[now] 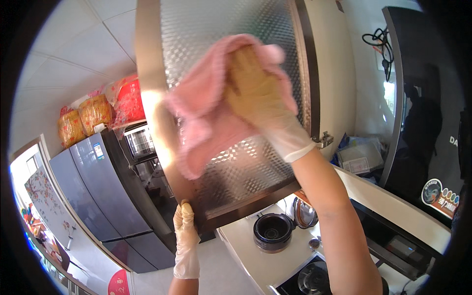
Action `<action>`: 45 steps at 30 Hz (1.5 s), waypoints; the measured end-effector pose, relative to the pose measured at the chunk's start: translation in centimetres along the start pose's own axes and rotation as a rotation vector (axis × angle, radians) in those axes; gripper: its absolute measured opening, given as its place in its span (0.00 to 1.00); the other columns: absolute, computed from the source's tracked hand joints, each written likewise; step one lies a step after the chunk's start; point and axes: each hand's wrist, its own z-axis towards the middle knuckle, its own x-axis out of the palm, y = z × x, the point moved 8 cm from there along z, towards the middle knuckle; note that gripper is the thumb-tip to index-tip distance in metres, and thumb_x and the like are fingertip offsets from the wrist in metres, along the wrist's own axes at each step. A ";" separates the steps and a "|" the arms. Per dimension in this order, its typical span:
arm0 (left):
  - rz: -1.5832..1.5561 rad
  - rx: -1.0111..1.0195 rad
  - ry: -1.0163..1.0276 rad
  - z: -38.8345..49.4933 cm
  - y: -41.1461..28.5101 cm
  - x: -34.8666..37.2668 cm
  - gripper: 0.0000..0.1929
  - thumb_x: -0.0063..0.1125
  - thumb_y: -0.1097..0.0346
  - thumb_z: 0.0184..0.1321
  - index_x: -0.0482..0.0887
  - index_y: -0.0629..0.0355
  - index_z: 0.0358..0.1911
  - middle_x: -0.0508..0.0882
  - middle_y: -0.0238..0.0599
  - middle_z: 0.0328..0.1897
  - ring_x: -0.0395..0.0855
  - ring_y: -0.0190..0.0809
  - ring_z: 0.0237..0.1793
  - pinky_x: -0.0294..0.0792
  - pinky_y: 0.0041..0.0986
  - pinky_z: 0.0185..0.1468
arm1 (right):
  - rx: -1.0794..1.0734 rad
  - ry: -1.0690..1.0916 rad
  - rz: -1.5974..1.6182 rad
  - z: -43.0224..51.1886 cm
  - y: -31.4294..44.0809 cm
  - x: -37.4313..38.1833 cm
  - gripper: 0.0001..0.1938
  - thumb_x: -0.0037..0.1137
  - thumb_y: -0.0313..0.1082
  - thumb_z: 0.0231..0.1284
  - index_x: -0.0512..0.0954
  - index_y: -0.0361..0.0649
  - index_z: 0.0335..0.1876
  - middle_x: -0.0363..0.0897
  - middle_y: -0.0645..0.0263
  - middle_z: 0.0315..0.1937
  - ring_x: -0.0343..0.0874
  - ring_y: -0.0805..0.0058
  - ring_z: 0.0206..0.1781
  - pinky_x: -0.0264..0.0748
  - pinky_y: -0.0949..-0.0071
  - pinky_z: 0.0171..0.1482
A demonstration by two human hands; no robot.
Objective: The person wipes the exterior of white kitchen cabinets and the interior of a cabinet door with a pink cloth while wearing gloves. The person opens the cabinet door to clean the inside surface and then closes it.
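Note:
A cabinet door with a metallic-looking frame and a textured glass panel (243, 158) stands open before me. My right hand (254, 88), in a translucent glove, presses a pink cloth (206, 92) flat against the glass; hand and cloth are blurred. The cloth spreads out around the fingers and hangs down to the left. My left hand (186, 228), gloved too, grips the lower left corner of the door frame (184, 188), its fingertips showing on the near face. The door's hinge (324, 140) shows at the right, beside the cabinet side.
Below the door, a counter (243, 236) carries an open black pot (273, 230), a glass lid (304, 214) and a cooktop (313, 276). A dark range hood panel (416, 110) stands at the right, near bagged items (357, 155). At the left is a grey refrigerator (96, 184) with wrapped baskets (96, 112) above.

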 end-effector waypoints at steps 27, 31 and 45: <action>-0.031 0.010 0.085 -0.2 0.1 0.2 0.20 0.62 0.55 0.67 0.79 0.57 0.57 0.82 0.25 0.53 0.76 0.25 0.51 0.67 0.19 0.56 | 0.674 -0.029 1.572 -12.2 0.0 1.0 0.30 0.61 0.45 0.61 0.65 0.46 0.67 0.71 0.62 0.61 0.73 0.67 0.64 0.73 0.67 0.66; -0.021 0.009 0.128 -0.6 0.6 0.1 0.22 0.62 0.54 0.67 0.78 0.56 0.60 0.81 0.24 0.55 0.73 0.26 0.55 0.61 0.22 0.63 | 0.940 -0.420 1.327 -11.9 -4.8 -2.5 0.36 0.67 0.48 0.58 0.61 0.50 0.69 0.70 0.60 0.61 0.73 0.64 0.62 0.78 0.61 0.63; 0.012 -0.041 0.022 -0.3 -0.8 -0.5 0.26 0.57 0.45 0.68 0.76 0.58 0.59 0.81 0.33 0.55 0.80 0.35 0.52 0.73 0.31 0.58 | 0.478 0.211 0.304 -19.6 5.0 2.5 0.32 0.57 0.43 0.59 0.64 0.42 0.69 0.67 0.59 0.66 0.61 0.62 0.72 0.59 0.64 0.72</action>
